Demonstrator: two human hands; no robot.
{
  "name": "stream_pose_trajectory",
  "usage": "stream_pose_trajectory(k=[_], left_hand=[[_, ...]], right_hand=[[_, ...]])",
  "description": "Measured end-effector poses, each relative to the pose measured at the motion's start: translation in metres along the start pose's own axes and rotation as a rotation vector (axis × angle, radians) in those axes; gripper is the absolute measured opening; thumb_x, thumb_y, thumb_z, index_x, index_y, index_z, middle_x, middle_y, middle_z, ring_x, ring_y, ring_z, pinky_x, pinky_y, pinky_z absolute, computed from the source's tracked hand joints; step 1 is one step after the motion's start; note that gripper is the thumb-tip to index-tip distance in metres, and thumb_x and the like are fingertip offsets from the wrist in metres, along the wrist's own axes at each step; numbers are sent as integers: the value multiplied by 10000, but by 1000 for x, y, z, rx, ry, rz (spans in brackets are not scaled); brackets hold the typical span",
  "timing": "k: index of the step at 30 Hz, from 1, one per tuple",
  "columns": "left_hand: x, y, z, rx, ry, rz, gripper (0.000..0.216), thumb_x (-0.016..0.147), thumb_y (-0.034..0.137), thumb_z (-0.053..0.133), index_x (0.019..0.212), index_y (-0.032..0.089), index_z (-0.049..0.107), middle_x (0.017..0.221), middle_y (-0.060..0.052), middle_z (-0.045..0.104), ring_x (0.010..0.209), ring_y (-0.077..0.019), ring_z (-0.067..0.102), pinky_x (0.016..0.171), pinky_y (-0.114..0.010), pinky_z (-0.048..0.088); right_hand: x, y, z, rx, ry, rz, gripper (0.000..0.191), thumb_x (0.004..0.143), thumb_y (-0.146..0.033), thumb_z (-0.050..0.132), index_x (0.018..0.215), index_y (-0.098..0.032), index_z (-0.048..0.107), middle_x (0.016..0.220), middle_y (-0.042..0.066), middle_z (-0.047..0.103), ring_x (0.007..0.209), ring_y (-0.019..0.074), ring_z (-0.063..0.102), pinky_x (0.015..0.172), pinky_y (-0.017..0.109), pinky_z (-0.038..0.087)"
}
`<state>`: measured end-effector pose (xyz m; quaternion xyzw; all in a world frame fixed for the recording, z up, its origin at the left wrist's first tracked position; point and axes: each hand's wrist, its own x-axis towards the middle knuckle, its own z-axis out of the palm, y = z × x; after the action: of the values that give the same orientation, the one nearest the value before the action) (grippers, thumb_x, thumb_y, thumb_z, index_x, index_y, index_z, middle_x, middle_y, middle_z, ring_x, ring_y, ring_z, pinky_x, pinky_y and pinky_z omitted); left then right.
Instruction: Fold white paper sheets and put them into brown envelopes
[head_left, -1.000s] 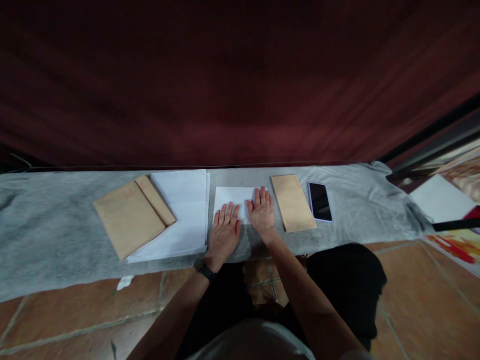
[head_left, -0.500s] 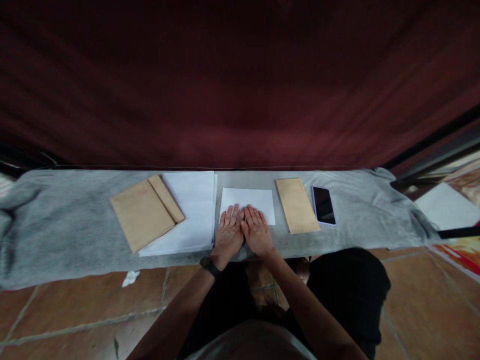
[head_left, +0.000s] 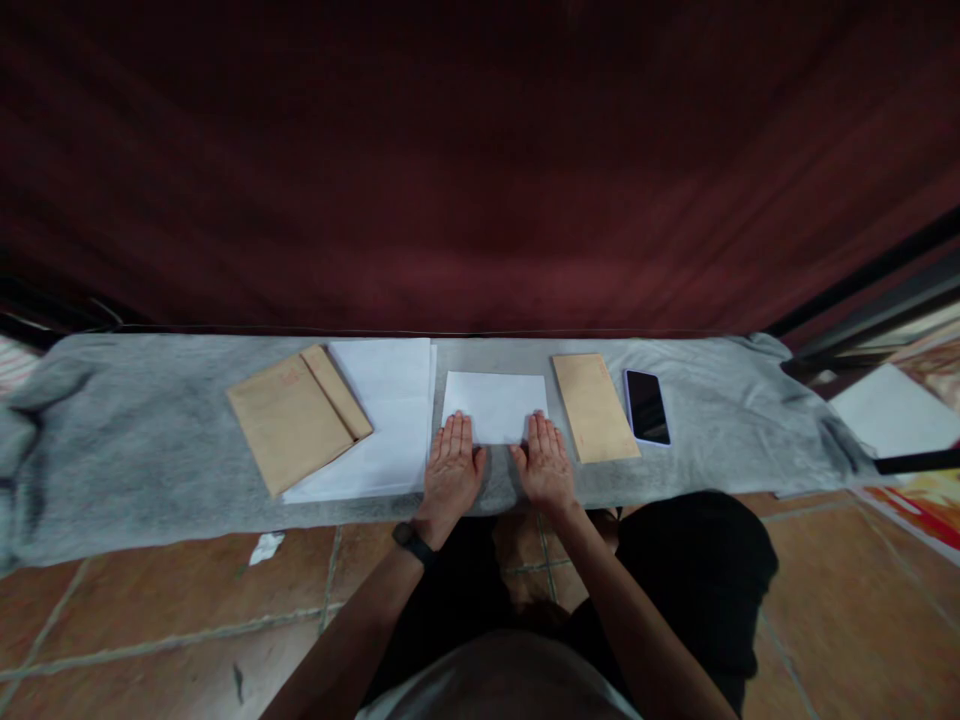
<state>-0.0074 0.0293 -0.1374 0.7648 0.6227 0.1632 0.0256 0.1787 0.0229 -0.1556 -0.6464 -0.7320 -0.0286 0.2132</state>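
Note:
A small white sheet of paper (head_left: 496,400), apparently folded, lies flat on the grey cloth in front of me. My left hand (head_left: 452,475) rests palm down with its fingertips on the sheet's near left corner. On the near right corner lie the fingertips of my right hand (head_left: 546,468), also flat. Both hands are open and hold nothing. To the right of the sheet is a single brown envelope (head_left: 595,408). Left of it, a stack of larger white paper (head_left: 390,400) is partly covered by a bundle of brown envelopes (head_left: 289,418).
A phone (head_left: 647,407) with a dark screen lies beyond the single envelope. The grey cloth (head_left: 150,430) covers a long narrow surface, with a dark red curtain (head_left: 480,200) behind it. A crumpled white scrap (head_left: 266,547) is on the tiled floor (head_left: 187,590).
My hands have slid apart from the middle of the sheet's near edge, the left one leftward and the right one rightward. The sheet stays in place between the paper stack and the envelope.

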Motion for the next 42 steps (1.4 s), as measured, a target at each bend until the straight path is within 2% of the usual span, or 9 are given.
stream_pose_trajectory(k=[11,13,18,21,24,27,30,36,42], left_hand=[[-4,9,-6,39,28,-60,654,1024,354,377,1563,-7,290,1620,-235,336,1545,-304,260,1262,-517,256],[-3,10,-8,39,21,-26,645,1032,356,366,1566,3,290,1632,-219,323,1552,-290,243,1269,-502,245],[-2,10,-10,21,-79,185,617,1040,400,368,1573,91,335,1653,-131,323,1557,-244,234,1285,-447,216],[-2,9,-9,30,-111,214,628,1039,431,372,1572,101,342,1655,-121,323,1561,-246,222,1287,-454,204],[-1,9,-9,40,-124,218,623,1036,412,381,1572,96,342,1661,-124,311,1565,-248,210,1287,-454,202],[0,9,-10,45,-134,232,579,1031,351,389,1571,143,365,1668,-97,306,1566,-259,208,1286,-473,195],[0,9,-12,46,-154,252,557,1026,298,384,1570,180,379,1670,-78,305,1564,-271,213,1287,-498,187],[1,10,-13,42,-158,242,559,1029,301,377,1575,179,369,1669,-86,300,1564,-260,213,1292,-502,170],[1,10,-8,28,-119,171,600,1033,331,368,1574,75,330,1665,-162,279,1567,-257,195,1286,-471,204]], right_hand=[[-9,6,-8,-71,44,33,679,1076,-465,337,1548,21,358,1566,279,420,1470,339,397,1173,494,359],[-9,6,-8,-71,37,34,685,1077,-473,330,1551,21,352,1570,279,413,1472,342,393,1173,494,357],[-9,6,-10,-31,26,49,670,1079,-467,326,1574,-14,323,1589,257,395,1488,337,367,1181,516,345],[-4,2,-12,4,20,78,631,1087,-426,300,1576,-28,325,1612,241,365,1520,332,307,1201,544,312],[5,-8,-13,84,-40,17,605,1089,-397,279,1585,-52,316,1639,208,329,1550,292,249,1221,523,299],[10,-21,-11,154,-147,-119,573,1092,-378,264,1577,-87,353,1636,160,359,1541,239,286,1241,465,290],[9,-29,-8,139,-188,-157,561,1091,-380,280,1566,-101,385,1621,143,392,1524,237,326,1256,465,257],[2,-25,-5,73,-132,-108,594,1085,-421,318,1568,-80,374,1625,172,369,1527,271,317,1241,487,274],[-1,-16,-4,34,-55,-77,631,1078,-437,338,1576,-49,344,1618,210,365,1515,293,338,1224,496,305]])
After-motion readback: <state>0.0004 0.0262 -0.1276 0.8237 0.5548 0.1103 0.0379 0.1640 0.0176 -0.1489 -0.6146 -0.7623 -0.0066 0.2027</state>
